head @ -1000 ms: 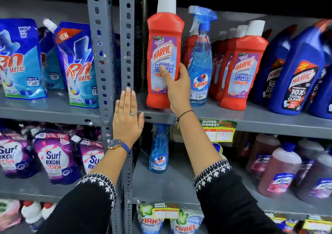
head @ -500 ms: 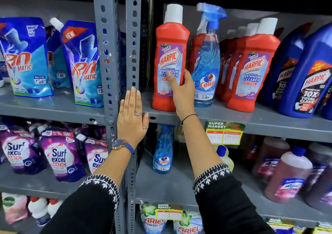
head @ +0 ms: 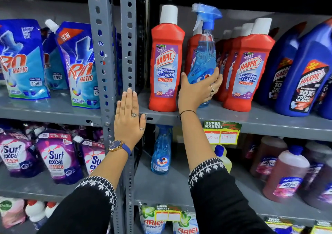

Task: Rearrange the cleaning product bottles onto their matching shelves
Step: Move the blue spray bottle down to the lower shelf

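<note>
I see the upper shelf (head: 260, 120) carrying red Harpic bottles (head: 166, 68) and blue Harpic bottles (head: 303, 75). My right hand (head: 196, 92) wraps its fingers (head: 216, 83) around the blue spray bottle (head: 203, 57), upright between red bottles. My left hand (head: 128, 120) lies flat on the shelf post (head: 128, 36), fingers together.

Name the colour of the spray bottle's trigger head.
Blue trigger head, clearest in the head view.
</note>
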Tool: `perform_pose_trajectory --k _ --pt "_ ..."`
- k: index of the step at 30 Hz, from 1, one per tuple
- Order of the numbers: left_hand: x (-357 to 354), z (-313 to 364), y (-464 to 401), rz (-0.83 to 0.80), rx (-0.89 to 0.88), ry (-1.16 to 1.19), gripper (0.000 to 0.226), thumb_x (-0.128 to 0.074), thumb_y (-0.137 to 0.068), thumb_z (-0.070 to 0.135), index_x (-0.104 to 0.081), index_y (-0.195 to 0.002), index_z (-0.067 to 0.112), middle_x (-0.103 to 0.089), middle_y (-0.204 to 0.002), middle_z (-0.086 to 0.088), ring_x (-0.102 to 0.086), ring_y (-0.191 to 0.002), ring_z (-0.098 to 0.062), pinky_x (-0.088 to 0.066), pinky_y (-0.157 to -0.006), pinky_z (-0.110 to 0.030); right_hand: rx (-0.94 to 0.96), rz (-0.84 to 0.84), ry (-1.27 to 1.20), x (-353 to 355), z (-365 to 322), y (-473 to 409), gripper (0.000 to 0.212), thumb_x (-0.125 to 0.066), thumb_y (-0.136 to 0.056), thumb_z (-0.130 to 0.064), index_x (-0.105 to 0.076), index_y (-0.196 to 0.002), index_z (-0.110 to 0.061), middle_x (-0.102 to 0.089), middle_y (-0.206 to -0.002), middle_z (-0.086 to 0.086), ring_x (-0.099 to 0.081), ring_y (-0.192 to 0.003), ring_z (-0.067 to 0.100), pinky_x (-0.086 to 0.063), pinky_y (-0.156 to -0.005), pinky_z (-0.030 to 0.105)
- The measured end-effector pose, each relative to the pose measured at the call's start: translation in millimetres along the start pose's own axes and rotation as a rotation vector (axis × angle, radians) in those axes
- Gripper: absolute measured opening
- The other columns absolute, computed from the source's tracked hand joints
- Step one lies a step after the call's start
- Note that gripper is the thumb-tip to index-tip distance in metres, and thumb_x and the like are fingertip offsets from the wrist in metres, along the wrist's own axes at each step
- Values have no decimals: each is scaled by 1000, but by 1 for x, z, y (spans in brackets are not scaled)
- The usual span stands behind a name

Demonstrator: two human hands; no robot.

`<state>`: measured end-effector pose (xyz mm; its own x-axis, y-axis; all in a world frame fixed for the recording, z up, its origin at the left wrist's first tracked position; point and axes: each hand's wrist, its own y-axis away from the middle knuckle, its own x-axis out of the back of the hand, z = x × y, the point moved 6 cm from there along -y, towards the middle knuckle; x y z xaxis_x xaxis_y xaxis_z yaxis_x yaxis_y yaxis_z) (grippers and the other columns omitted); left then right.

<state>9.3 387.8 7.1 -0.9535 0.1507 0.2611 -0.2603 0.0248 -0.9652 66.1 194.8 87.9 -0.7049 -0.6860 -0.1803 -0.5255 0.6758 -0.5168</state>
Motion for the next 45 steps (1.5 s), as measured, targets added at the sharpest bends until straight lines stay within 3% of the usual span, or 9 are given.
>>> perform_pose_trajectory --k 3,6,11,16,23,32,39,42,45 --pt "0 0 0 0 1 2 59 -40 -90 21 -28 -140 -9 -29 -146 -26 -20 -137 -33 -8 -115 -37 -106 -107 105 -14 15 -8 113 -83 -67 -33 -8 -150 -18 -5 -159 14 -6 -146 32 -4 -116 52" --pt "0 0 0 -2 2 3 59 -40 -91 21 -28 -140 -9 -28 -146 -25 -19 -137 -33 -8 -115 -37 -180 -154 174 -20 28 -12 117 -83 -67 -29 1 -150 -21 -9 -158 15 -8 -145 33 -5 -113 60" --pt "0 0 0 -6 3 1 59 -39 -91 22 -28 -141 -9 -27 -147 -25 -19 -138 -33 -8 -116 -37 -166 -113 278 -20 25 -12 113 -79 -68 -23 0 -149 -20 -23 -149 12 -21 -139 31 -14 -110 66" --pt "0 -1 0 -13 5 2 60 -39 -91 22 -27 -141 -8 -27 -147 -24 -18 -138 -32 -8 -116 -37 -151 -99 266 -14 21 -9 108 -77 -70 -27 -4 -149 -19 -26 -148 13 -24 -136 31 -20 -108 63" --pt "0 0 0 -16 0 0 60 -39 -91 22 -26 -142 -7 -25 -148 -23 -18 -139 -31 -7 -116 -37 -152 -30 143 0 13 -5 107 -75 -66 -32 -8 -150 -23 -30 -147 12 -28 -132 30 -24 -104 59" --pt "-2 -1 -1 -13 6 11 63 -40 -88 22 -22 -143 -4 -26 -148 -22 -19 -138 -31 -6 -116 -36 47 64 -57 23 -16 17 108 -75 -60 -45 -16 -148 -29 -40 -136 6 -34 -119 25 -28 -102 54" --pt "-3 -2 0 -1 -5 -6 60 -37 -93 25 -24 -143 -5 -29 -147 -24 -18 -139 -31 -6 -117 -35 115 2 -102 59 -20 57 111 -81 -55 -43 -17 -145 -30 -39 -135 6 -32 -123 21 -31 -103 52" --pt "-3 -2 0 -6 -6 -13 61 -39 -91 24 -24 -143 -5 -29 -147 -26 -18 -139 -32 -6 -116 -36 62 -64 -88 67 -3 82 114 -85 -52 -40 -18 -143 -32 -36 -137 4 -32 -129 23 -30 -106 53" --pt "-2 -1 -1 -2 -7 -12 61 -39 -90 23 -25 -142 -7 -30 -146 -27 -18 -138 -33 -5 -116 -35 27 -121 -95 70 19 108 119 -88 -48 -39 -17 -144 -29 -33 -137 4 -30 -130 22 -26 -108 46"
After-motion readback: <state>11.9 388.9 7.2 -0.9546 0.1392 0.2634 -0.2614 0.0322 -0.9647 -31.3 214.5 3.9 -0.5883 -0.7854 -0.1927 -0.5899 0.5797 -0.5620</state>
